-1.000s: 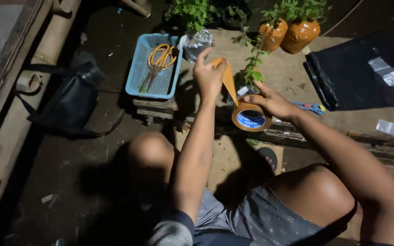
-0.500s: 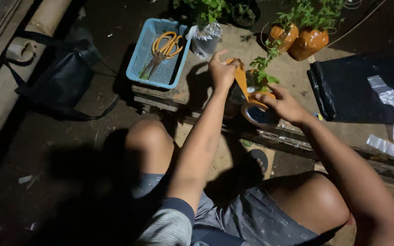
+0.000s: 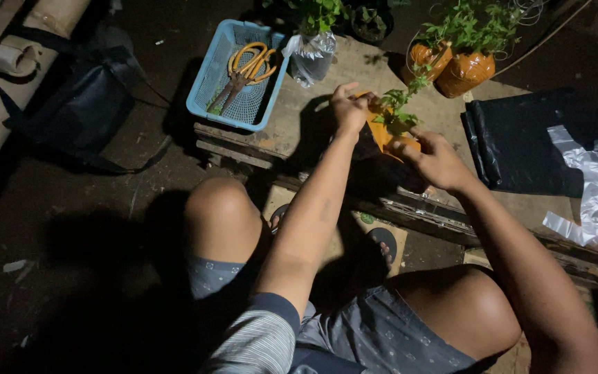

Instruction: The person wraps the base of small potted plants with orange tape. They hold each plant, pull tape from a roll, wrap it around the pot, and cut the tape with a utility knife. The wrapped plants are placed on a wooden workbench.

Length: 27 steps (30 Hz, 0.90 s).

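**Head view: both hands close on the seedling bag**

Earlier our right hand (image 3: 434, 156) held a tape roll; now we cannot find it. Both hands have come together on a small orange-wrapped seedling (image 3: 392, 125), mid-bench, near its front edge. Our left hand (image 3: 347, 111) pinches the wrap's top; the right fingers curl around its side. Shadow hides the bag's base. The blue basket (image 3: 209, 86) with scissors (image 3: 243, 69) sits at the left edge.

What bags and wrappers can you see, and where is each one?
Clear plastic bag: beside the blue basket, shiny, around a plant.
Two orange wrapped plants: far right, round.
Black bags: right, flat stack.
Clear plastic sheet: far right, crinkled.
Orange wrapped plant: between both hands.
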Motion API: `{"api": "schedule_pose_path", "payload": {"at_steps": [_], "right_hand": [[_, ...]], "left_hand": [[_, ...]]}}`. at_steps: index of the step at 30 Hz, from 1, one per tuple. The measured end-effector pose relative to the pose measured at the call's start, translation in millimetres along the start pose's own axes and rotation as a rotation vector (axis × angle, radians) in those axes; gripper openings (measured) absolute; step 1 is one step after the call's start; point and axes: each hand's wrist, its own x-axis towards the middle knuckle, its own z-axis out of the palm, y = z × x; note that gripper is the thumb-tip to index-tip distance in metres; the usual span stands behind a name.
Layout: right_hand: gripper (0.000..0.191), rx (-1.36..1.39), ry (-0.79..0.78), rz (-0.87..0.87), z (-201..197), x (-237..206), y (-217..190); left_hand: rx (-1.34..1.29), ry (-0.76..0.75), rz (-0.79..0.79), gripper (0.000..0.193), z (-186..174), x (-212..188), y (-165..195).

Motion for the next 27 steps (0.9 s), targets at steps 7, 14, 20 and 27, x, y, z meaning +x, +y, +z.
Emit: {"api": "schedule_pose_path", "payload": {"at_steps": [7, 14, 20, 27], "right_hand": [[0.056, -0.116, 0.038, -0.255, -2.9, -6.9, 6.0], [0.046, -0.018, 0.008, -0.204, -4.6, -14.6, 9.0], [0.058, -0.194, 0.010, 0.009, 5.7, -22.3, 6.7], [0.064, -0.400, -0.002, 0.006, 9.1, -20.0, 8.5]], "left_hand": [[-0.201, 0.004, -0.080, 0.047, -7.0, -5.5, -11.6], [-0.205, 0.099, -0.008, 0.053, -8.5, -14.0, -20.4], [-0.419, 0.049, -0.125, 0.047, -9.7, -19.1, -20.9], [-0.461, -0.058, -0.078, 0.047, -16.7, -24.7, -7.4]]}}
